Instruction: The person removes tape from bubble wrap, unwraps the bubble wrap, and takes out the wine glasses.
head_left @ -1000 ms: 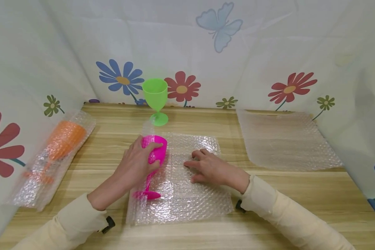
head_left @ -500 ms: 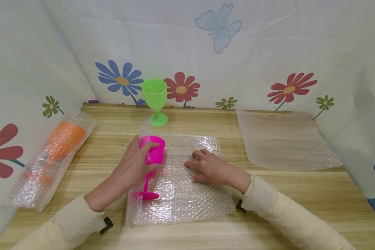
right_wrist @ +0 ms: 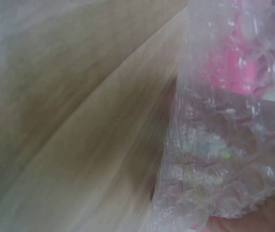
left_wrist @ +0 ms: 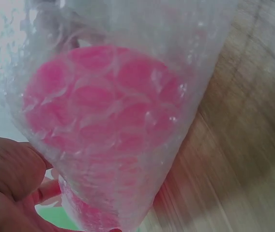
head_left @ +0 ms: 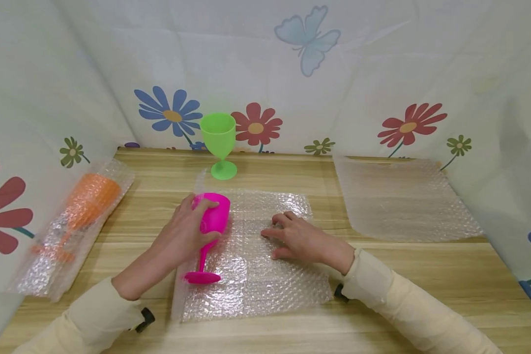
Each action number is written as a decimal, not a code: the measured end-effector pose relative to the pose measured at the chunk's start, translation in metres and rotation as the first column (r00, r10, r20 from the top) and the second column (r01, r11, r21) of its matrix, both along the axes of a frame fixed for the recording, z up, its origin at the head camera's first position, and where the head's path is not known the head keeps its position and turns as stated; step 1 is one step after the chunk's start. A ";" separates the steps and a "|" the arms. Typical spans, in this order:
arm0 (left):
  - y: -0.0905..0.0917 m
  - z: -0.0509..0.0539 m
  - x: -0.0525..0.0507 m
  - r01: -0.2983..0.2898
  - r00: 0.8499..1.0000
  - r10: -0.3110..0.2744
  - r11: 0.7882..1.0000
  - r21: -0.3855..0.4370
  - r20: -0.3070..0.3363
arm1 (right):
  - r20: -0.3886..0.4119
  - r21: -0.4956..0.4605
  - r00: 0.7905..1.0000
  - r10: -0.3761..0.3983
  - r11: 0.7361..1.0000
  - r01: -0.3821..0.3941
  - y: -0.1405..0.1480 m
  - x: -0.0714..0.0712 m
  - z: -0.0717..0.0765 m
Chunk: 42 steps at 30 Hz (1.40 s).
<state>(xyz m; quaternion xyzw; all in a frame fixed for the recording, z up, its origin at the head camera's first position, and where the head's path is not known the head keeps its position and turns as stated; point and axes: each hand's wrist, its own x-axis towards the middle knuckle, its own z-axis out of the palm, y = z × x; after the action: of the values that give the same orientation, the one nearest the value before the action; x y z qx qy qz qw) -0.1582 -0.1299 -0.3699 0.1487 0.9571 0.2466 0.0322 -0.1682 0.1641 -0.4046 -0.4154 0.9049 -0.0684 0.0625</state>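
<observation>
Wall print (head_left: 230, 59): in front of you, flowers (head_left: 255, 128) in red, blue and green, with a pale blue butterfly (head_left: 307, 42) above them.
Left hand (head_left: 179, 231): back turned up, wrist coming in from your near left; your fingers curl round the bowl of the pink cup, index near the rim, thumb across the lower bowl.
Pink cup (head_left: 215, 214): on its side on the left part of the wrap, rim away from you, foot towards you; your left wrist view shows the foot through the bubbles.
Wrap (head_left: 256, 290): flat on the table (head_left: 265, 339), its left edge turned up beside the pink cup.
Right hand (head_left: 298, 238): palm down over the wrap, right of the pink cup, your fingers apart and loosely bent; your right wrist view catches just a blurred bit of it.
Sleeves (head_left: 407, 295): cream, reaching both your wrists.
Green cup (head_left: 219, 137): upright at the back.
Orange cup (head_left: 93, 194): bundled in bubble wrap, lying far left.
Second sheet (head_left: 407, 201): spread at back right.
</observation>
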 end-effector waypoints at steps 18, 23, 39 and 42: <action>-0.016 0.002 -0.005 -0.024 0.998 0.022 0.999 0.036 0.051 | 0.032 0.000 0.999 -0.014 1.000 0.014 0.001 0.000 -0.001; -0.018 0.003 -0.005 -0.024 0.999 0.023 0.999 0.028 0.033 | 0.022 -0.002 1.000 -0.009 1.000 0.009 0.001 -0.001 -0.002; -0.027 0.007 -0.003 -0.050 0.998 0.051 0.998 -0.027 0.036 | 0.007 0.004 1.000 0.005 1.000 -0.005 0.001 -0.001 0.000; -0.030 0.007 -0.003 -0.052 0.999 0.052 0.997 -0.057 0.009 | 0.014 0.002 1.000 0.002 1.000 -0.002 0.001 -0.001 0.000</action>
<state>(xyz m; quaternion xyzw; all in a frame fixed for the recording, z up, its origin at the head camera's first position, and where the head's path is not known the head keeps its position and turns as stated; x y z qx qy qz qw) -0.1609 -0.1595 -0.3624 0.1215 0.9671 0.2210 0.0349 -0.1690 0.1653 -0.4046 -0.4158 0.9041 -0.0703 0.0694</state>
